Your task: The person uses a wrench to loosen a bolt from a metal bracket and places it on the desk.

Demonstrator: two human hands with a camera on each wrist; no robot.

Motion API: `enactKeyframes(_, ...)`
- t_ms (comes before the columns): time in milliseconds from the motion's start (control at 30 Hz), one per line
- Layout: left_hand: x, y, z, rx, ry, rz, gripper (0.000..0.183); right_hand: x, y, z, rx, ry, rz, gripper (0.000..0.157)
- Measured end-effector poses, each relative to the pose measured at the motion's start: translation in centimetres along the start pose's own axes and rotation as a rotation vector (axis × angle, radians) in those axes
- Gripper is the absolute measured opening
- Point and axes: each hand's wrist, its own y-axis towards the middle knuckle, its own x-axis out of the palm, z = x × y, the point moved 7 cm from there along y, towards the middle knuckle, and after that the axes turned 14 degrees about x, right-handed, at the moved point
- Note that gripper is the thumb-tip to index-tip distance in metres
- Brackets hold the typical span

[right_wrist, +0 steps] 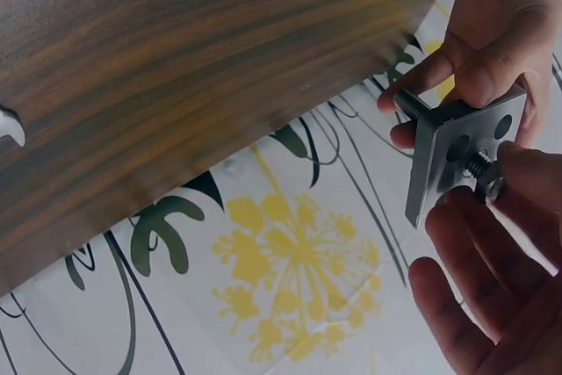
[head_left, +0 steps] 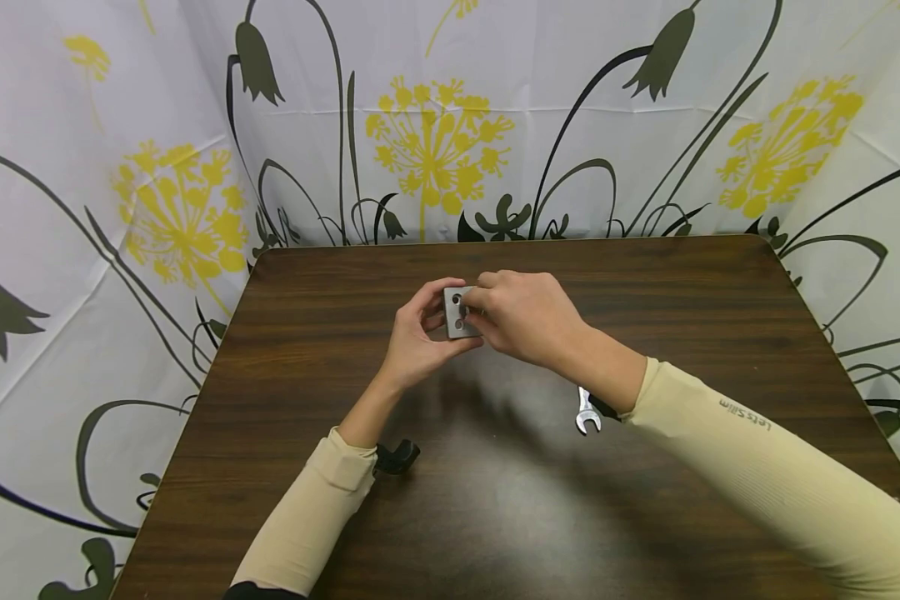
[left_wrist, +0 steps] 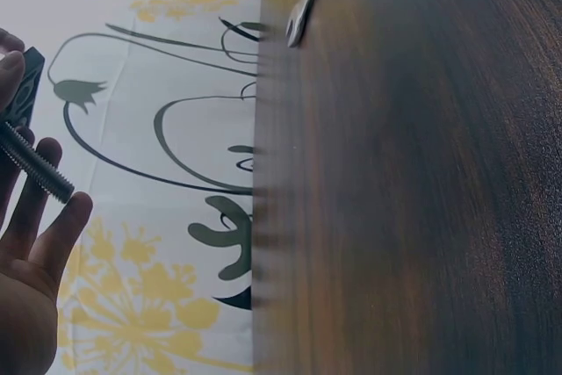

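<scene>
Over the table's far middle, my left hand (head_left: 417,337) grips a small grey metal plate (head_left: 453,310) by its edges, thumb at one side and fingers at the other. Round holes show in the plate's face. My right hand (head_left: 531,315) is at that face; its thumb and fingers pinch the head of a bolt (right_wrist: 490,183). In the right wrist view the bolt's threads run into the plate, and a threaded end stands out behind. The left wrist view shows the long threaded shank (left_wrist: 39,169) beside the left fingers.
An open-end wrench (head_left: 587,414) lies on the dark wooden table (head_left: 495,517), partly hidden under the right forearm. A black wrist mount (head_left: 397,457) sticks out beside the left wrist. A flower-patterned curtain (head_left: 570,108) hangs along the table's back and sides.
</scene>
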Motion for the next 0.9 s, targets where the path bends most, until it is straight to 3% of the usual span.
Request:
enactKeyframes(167,-0.3,-0.5,-1.4,0.015,-0.007,0.001,0.071,0.0,-0.1,-0.1,-0.005,0.030,0.018,0.017)
enactKeyframes(400,0.0,0.1,0.1,0.014,-0.025,0.006,0.069,0.1,0.4,0.4,0.101,0.014,-0.007,0.025)
enactKeyframes(600,-0.1,0.2,0.1,0.013,0.004,-0.001,0.069,0.0,0.2,0.2,0.046,0.019,-0.012,0.016)
enactKeyframes(733,-0.1,0.1,0.1,0.006,0.004,0.001,0.069,-0.1,0.0,0.0,0.011,0.042,-0.006,0.018)
enactKeyframes(900,-0.1,0.1,0.2,0.007,0.004,0.005,0.069,0.0,0.2,0.3,0.063,0.024,0.011,0.022)
